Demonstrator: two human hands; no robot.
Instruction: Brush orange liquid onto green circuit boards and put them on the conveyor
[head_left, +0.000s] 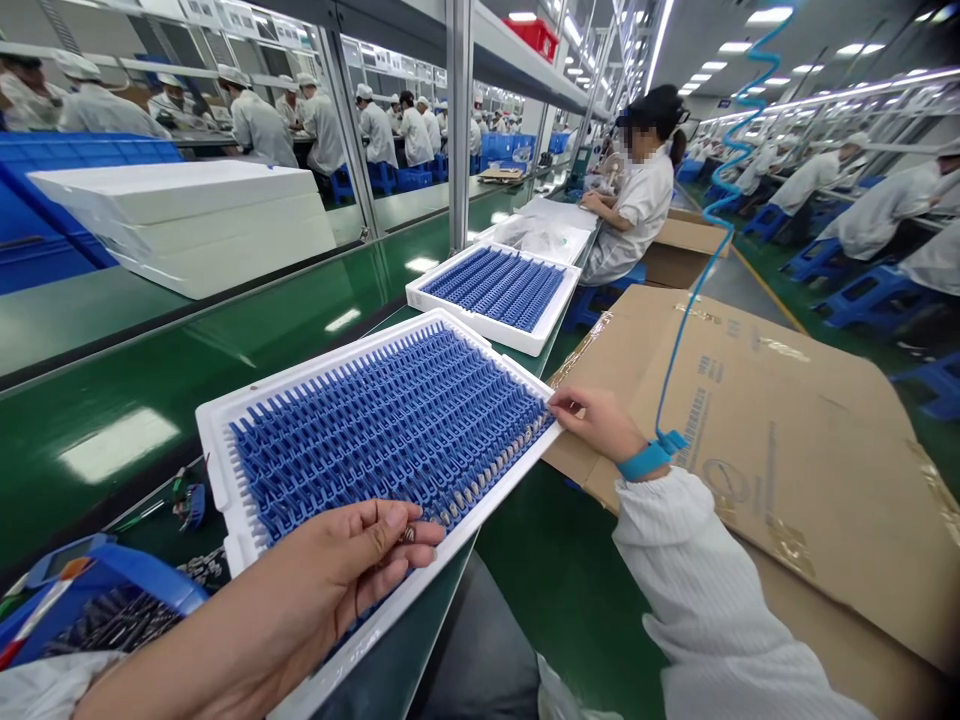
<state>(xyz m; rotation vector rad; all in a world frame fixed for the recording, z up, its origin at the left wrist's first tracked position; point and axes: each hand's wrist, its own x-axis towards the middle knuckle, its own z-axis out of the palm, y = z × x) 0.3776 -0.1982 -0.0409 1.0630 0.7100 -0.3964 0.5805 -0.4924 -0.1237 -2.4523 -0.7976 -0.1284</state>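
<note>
A white foam tray (pixel 217 440) lies on the bench, filled with rows of blue plastic clip-like parts (pixel 375 420). Small silvery metal pieces (pixel 487 478) sit along the row nearest me. Over the tray's near edge, my left hand (pixel 367 550) is curled, with small coil-like metal parts (pixel 407 535) between its fingers. My right hand (pixel 596 418) pinches at the right end of that same row, touching the clips there; whatever its fingertips hold is hidden. A blue wrist strap (pixel 646 461) with a coiled cord circles my right wrist.
Beyond it stands a second foam tray (pixel 536 343) of blue parts. A blue bin (pixel 127 570) with dark parts is at lower left. Cardboard (pixel 750 420) spreads on the right. A green conveyor (pixel 300 335) runs behind the trays; a co-worker (pixel 634 200) sits farther along the bench.
</note>
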